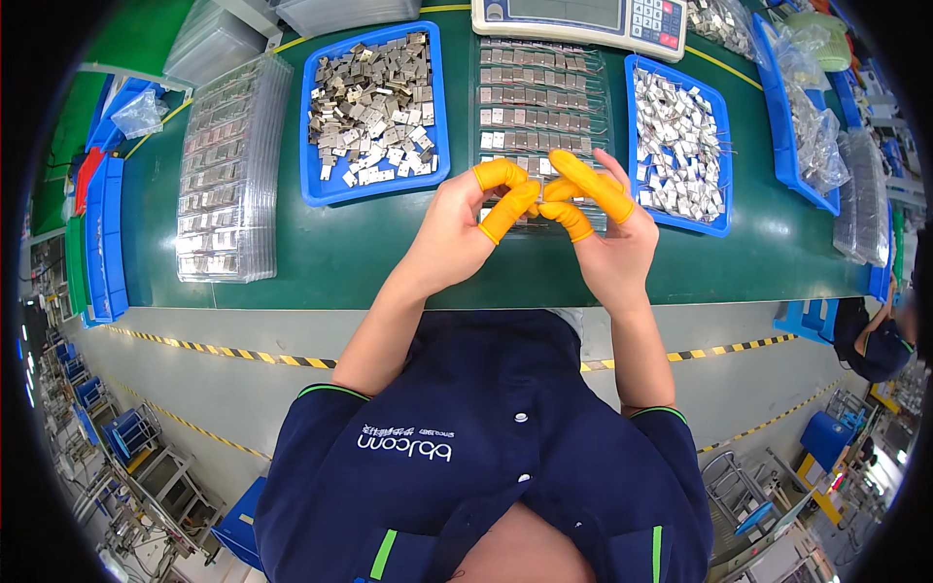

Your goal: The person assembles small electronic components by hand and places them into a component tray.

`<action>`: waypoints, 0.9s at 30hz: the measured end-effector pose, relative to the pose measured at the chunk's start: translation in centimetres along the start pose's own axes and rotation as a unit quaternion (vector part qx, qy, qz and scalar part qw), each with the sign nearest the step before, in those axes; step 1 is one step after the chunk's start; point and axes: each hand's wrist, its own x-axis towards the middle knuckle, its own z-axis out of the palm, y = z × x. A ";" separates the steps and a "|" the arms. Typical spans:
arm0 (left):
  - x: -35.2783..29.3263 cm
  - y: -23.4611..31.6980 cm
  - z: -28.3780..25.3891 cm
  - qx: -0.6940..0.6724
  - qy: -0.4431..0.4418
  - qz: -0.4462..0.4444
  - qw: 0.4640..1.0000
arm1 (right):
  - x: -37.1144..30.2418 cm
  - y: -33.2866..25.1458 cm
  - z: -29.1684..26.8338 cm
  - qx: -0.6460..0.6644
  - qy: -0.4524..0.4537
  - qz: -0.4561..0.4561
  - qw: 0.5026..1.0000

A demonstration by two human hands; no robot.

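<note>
My left hand (455, 231) and my right hand (614, 228) meet above the clear plastic tray (478, 107), with yellow finger cots on thumbs and fingers. Both are closed in a pinch, fingertips nearly touching. Between them is something small and pale, mostly hidden by the cots; its kind cannot be made out. Rows of small silver metal parts (535, 119) fill the tray beneath. To the left, a blue bin (308, 126) holds loose silver metal connector shells (374, 102). A second blue bin (724, 146), on the right, has small white-and-silver pieces (677, 146) with thin wire-like ends.
A stack of filled clear trays (228, 175) stands on the left of the green table (389, 262). A weighing scale (583, 21) sits at the back. On the far right are a blue bin (787, 126) with plastic bags and more clear trays (860, 194). Another person (875, 340) is beyond.
</note>
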 end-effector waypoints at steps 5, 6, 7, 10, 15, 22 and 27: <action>0.1 -0.6 -0.5 0.001 -0.023 -0.023 0.999 | -0.3 0.9 0.1 -0.001 0.113 0.030 0.993; 0.2 -0.9 -0.8 0.011 -0.007 -0.017 1.000 | -0.3 1.1 -0.1 -0.028 0.163 0.019 0.986; 0.2 -1.0 -1.0 0.022 0.008 -0.010 1.000 | -0.6 1.1 -0.4 -0.027 0.159 0.039 0.986; 0.3 -1.1 -0.6 0.024 0.019 -0.020 0.999 | -0.7 -1.0 0.5 -0.067 0.080 0.003 0.995; 0.0 -1.0 -0.5 0.033 -0.019 -0.027 0.999 | -1.6 0.4 0.8 -0.125 0.045 -0.019 0.991; 0.4 -0.9 -4.4 0.113 0.141 0.023 0.983 | -3.4 1.9 0.3 -0.235 -0.027 0.000 0.972; 0.1 -0.4 -6.5 0.110 0.187 0.024 0.976 | -4.0 2.7 0.2 -0.273 -0.056 0.020 0.960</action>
